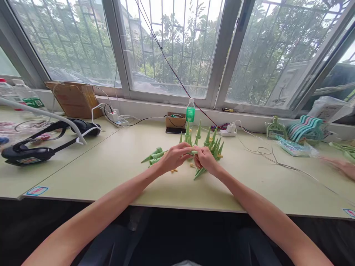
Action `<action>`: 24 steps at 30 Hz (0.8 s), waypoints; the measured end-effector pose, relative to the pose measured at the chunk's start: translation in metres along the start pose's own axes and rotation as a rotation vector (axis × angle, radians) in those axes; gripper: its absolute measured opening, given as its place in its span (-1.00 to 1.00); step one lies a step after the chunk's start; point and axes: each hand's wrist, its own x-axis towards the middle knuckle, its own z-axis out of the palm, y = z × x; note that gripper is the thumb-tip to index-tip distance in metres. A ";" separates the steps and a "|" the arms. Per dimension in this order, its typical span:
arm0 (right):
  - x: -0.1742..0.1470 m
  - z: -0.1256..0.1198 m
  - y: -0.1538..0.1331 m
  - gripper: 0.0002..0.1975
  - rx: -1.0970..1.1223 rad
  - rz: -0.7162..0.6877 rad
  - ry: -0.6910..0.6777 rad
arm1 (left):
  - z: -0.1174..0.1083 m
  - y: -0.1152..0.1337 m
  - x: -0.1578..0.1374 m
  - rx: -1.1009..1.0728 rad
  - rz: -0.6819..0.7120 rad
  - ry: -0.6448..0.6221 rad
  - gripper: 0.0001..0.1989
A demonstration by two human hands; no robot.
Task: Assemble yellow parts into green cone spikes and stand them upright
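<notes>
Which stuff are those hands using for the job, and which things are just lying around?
Seem part of the job:
- green piece held between the left hand and right hand
- green cones, standing and lying
- small yellow pieces

Seem to be just lying about:
- bottle with green label by the window
- black headset
- teal hangers

Cones sit on the table before a bottle; headset left, hangers right.
</notes>
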 end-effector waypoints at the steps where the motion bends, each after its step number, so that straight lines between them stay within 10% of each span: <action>1: 0.000 0.000 -0.001 -0.39 0.021 0.014 -0.003 | 0.000 0.001 0.001 -0.002 0.002 -0.001 -0.73; 14: 0.001 0.001 0.006 -0.40 0.019 -0.005 0.042 | -0.002 0.007 0.003 -0.088 -0.117 -0.059 -0.76; 24: -0.001 0.000 0.006 -0.37 -0.171 -0.064 0.090 | 0.003 0.016 0.006 -0.446 -0.490 -0.033 -0.70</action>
